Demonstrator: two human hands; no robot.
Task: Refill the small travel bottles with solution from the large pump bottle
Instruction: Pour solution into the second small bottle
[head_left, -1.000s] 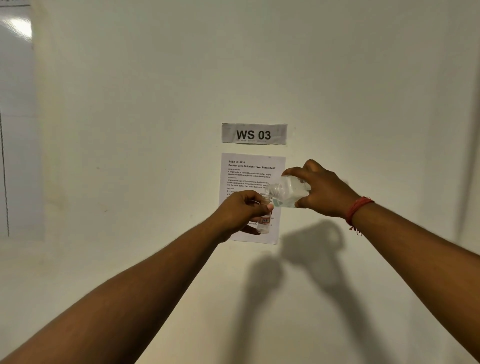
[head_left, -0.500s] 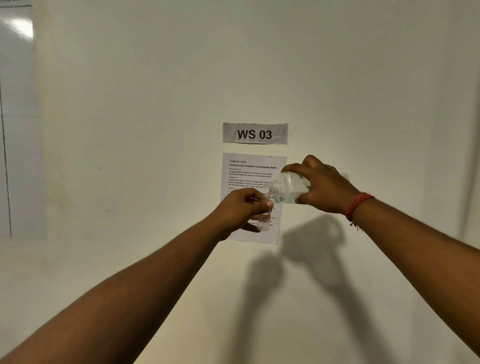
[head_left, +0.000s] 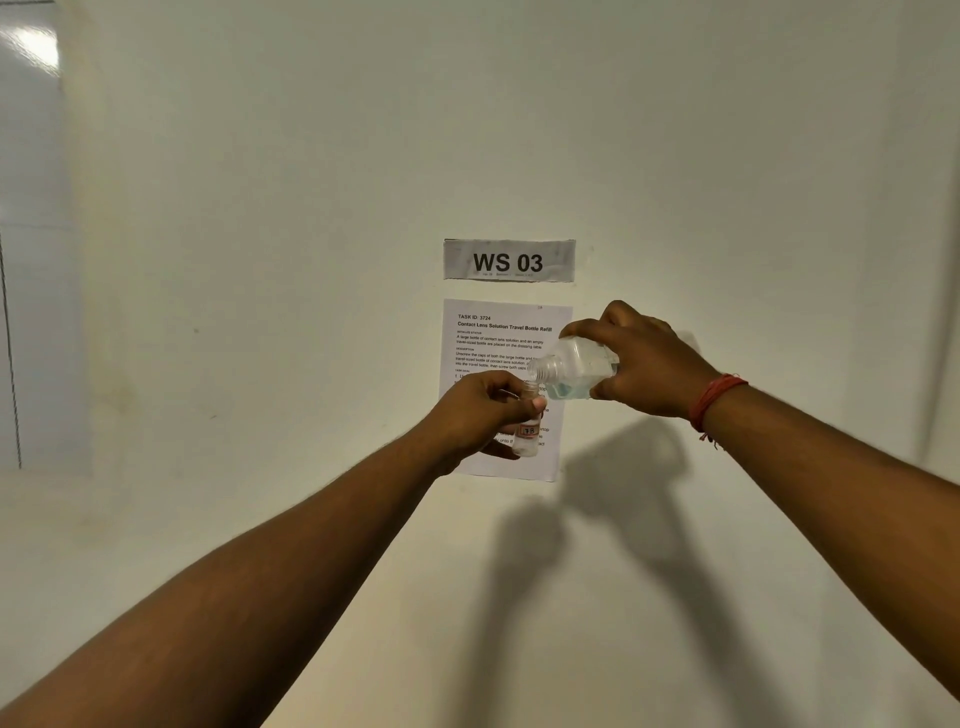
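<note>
Currently left hand (head_left: 480, 413) pinches the upright travel bottle (head_left: 529, 434) at its neck; right hand (head_left: 644, 358) wraps the tipped large bottle (head_left: 574, 366), mouths nearly touching. Both look light, slick plastic; grip mid-body.

The large bottle (head_left: 576, 366) in your right hand (head_left: 644, 364) is clear plastic with pale blue liquid inside. The small bottle (head_left: 527, 434) in your left hand (head_left: 478, 415) is clear too, with a red-outlined label. A red thread band (head_left: 714, 400) circles your right wrist. Behind your hands, a white sheet (head_left: 498, 338) carries black print, and above it a grey sign (head_left: 509, 260) has bold black letters on the cream wall (head_left: 260, 260).
</note>
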